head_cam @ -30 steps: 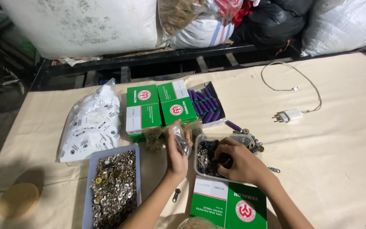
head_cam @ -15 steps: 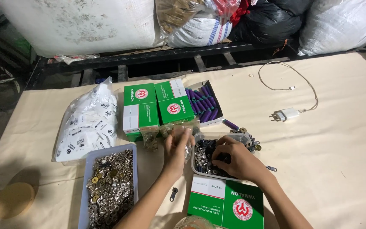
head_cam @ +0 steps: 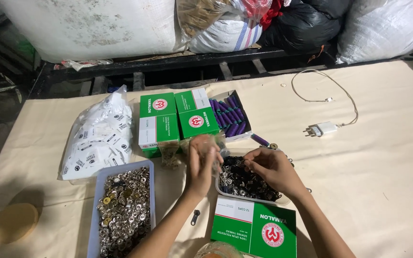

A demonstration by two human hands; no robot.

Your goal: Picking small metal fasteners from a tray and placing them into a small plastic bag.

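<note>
My left hand [head_cam: 200, 165] holds a small clear plastic bag [head_cam: 212, 143] upright just left of a clear tray of dark metal zipper pulls [head_cam: 244, 184]. My right hand [head_cam: 271, 167] hovers over that tray, fingers pinched near the bag's mouth; what they pinch is too small to make out. A single dark zipper pull [head_cam: 194, 217] lies on the cloth below my left wrist.
A blue tray of silver snap buttons [head_cam: 123, 212] sits at the left, with a bag of white labels [head_cam: 99, 138] behind it. Green thread boxes [head_cam: 175, 119], an open box of purple spools [head_cam: 230, 114], another green box [head_cam: 256, 231], a white charger [head_cam: 323, 129] and a round wooden disc [head_cam: 14, 222] lie around.
My left hand has stayed on the small bag while my right hand lifted from the tray of pulls toward the bag's mouth.
</note>
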